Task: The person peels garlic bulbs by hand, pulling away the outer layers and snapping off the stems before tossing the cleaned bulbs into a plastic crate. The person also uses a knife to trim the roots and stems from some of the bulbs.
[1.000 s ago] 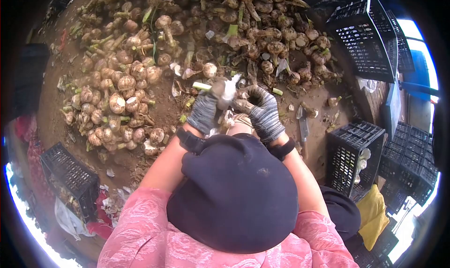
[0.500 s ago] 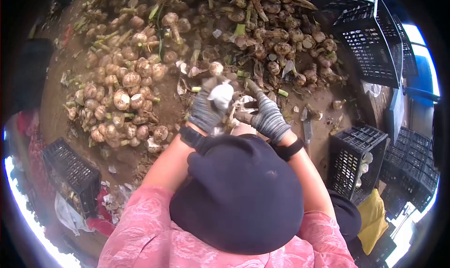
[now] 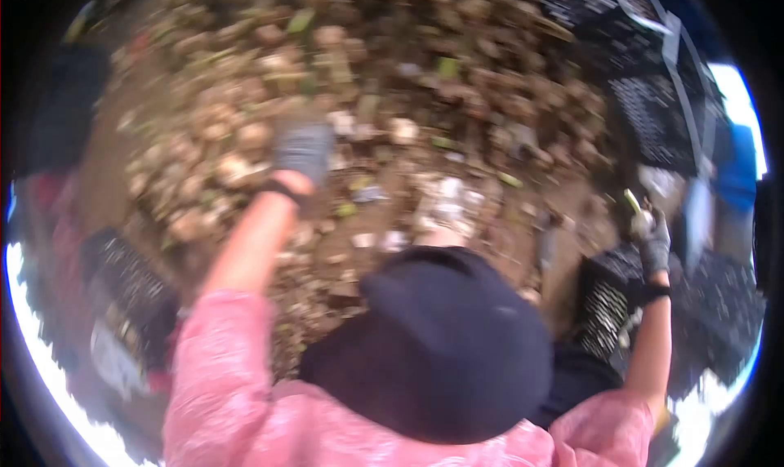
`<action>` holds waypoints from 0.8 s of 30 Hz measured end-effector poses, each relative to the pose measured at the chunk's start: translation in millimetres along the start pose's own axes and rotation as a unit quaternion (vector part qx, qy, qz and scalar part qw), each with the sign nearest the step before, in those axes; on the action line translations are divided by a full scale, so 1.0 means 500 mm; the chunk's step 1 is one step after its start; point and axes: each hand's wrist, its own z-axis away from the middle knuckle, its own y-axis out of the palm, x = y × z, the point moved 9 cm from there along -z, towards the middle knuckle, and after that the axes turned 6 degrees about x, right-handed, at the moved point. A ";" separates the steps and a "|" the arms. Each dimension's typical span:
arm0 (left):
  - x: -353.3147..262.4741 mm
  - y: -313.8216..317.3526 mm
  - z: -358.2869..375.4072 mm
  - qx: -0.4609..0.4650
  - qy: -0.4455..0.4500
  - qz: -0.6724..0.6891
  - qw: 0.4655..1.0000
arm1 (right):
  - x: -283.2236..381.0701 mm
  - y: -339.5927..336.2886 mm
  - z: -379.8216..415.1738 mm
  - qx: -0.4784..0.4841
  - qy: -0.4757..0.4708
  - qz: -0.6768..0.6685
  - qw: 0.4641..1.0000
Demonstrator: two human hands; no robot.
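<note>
My left hand (image 3: 304, 150), in a grey glove, reaches over the heap of garlic bulbs (image 3: 245, 136) on the ground. Motion smears its fingers, so their pose is hidden. Far to the right, my gloved right hand (image 3: 656, 251) grips a pale garlic bulb (image 3: 641, 222) with a short cut stem pointing up. That hand hovers by the top of a black plastic crate (image 3: 603, 304). White peelings (image 3: 449, 206) lie in front of my knees.
More black crates stand at the upper right (image 3: 653, 124) and lower left (image 3: 126, 279). A blue object (image 3: 739, 165) is at the right edge. A blade-like tool (image 3: 545, 242) lies on the soil. The whole view is blurred.
My hands were together at the centre around a white garlic bulb. Now the left is out over the heap, and the right has swung far right with a bulb.
</note>
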 end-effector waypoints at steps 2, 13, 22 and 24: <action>0.035 0.031 -0.019 0.095 0.002 0.095 0.991 | 0.162 -0.107 0.155 -0.112 -0.111 0.371 0.915; 0.015 0.072 -0.055 0.213 -0.043 0.266 0.939 | 0.085 -0.439 0.459 -0.443 0.106 0.214 0.864; -0.261 -0.082 -0.040 0.082 0.080 0.916 0.385 | 0.162 0.022 0.159 -0.093 -0.121 0.432 0.889; -0.322 -0.084 -0.030 0.194 -0.041 0.957 0.214 | 0.135 0.348 0.193 0.043 0.009 0.296 0.954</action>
